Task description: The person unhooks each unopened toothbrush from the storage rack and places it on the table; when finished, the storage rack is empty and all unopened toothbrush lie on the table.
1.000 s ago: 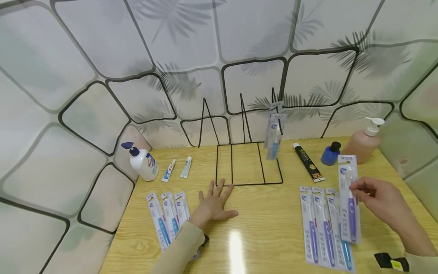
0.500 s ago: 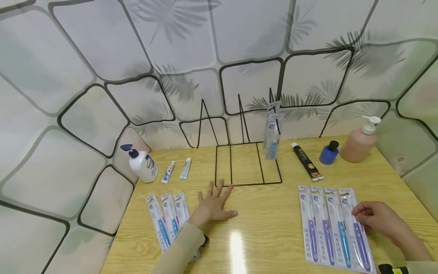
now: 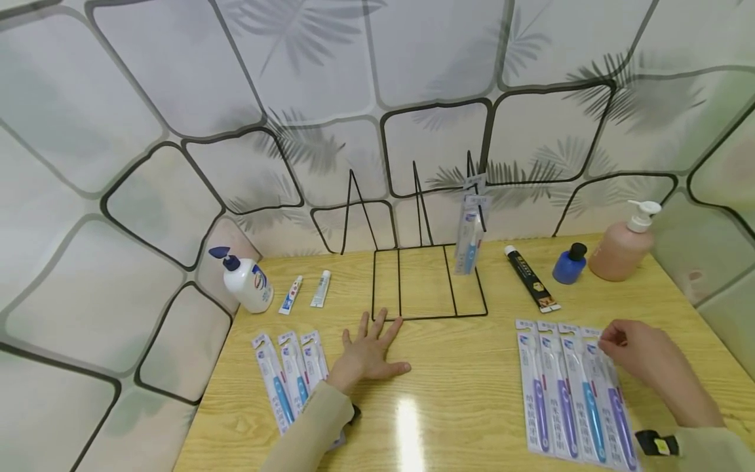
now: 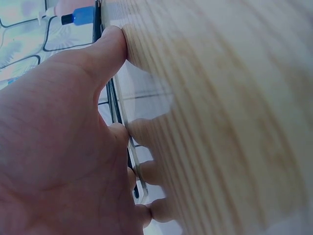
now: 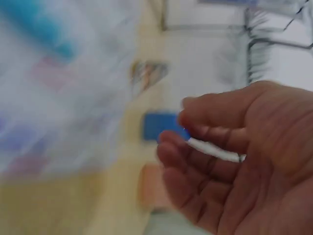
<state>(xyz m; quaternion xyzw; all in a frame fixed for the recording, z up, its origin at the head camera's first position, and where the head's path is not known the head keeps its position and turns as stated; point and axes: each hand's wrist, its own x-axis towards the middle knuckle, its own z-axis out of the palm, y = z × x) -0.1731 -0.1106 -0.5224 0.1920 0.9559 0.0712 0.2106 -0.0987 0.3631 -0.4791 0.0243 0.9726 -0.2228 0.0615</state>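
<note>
The purple toothbrush pack (image 3: 613,393) lies flat on the counter (image 3: 460,393), the far-right one in a row of four at the right side, and the right hand (image 3: 643,354) pinches its top edge between thumb and fingertips. The blurred wrist view shows those fingers (image 5: 195,147) curled round a thin pale strip, so the grip is on the pack. Its three neighbours (image 3: 557,387) sit edge to edge beside it, two purple and one blue as far as I can tell.

Over at the middle, the left hand (image 3: 368,351) lies flat on the wood, fingers spread and holding nothing, fingertips just touching the front wire of the black rack (image 3: 427,282). One toothbrush pack (image 3: 470,233) already stands in the rack's right slot; the other slots look bare. Three blue packs (image 3: 289,380) lie by the left sleeve.

So, judging from that: one pack racked, seven on the counter, most of the sorting ahead.

Around the edges stand a white pump bottle (image 3: 246,278), two small tubes (image 3: 307,292), a black tube (image 3: 531,278), a blue bottle (image 3: 569,264) and a pink pump bottle (image 3: 622,246).
</note>
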